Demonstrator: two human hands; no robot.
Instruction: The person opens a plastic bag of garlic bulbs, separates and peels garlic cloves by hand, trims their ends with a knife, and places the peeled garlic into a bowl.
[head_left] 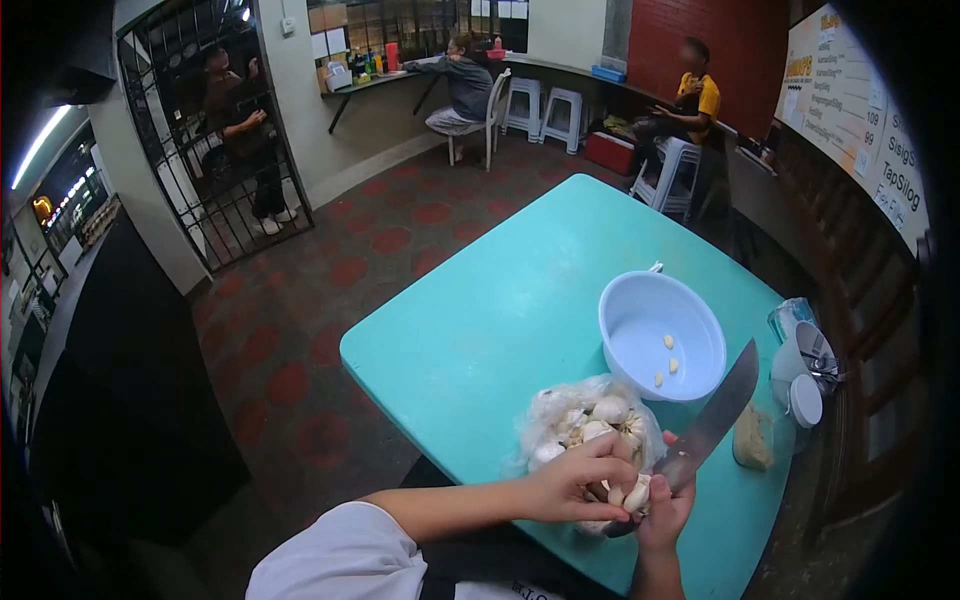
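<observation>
My left hand pinches pale garlic cloves with bent fingers, close above the table's near edge. My right hand grips a large knife, its broad blade pointing up and away to the right. The right thumb presses near the same cloves, and the knife's handle is mostly hidden by the hands. Just beyond the left hand lies a clear plastic bag full of whole garlic bulbs. Behind it stands a light blue bowl with several peeled cloves at its bottom.
The turquoise table carries a tan block-like item, a white utensil container and a tissue pack along its right side. One person sits on a stool, another at a counter; a third stands by a barred gate.
</observation>
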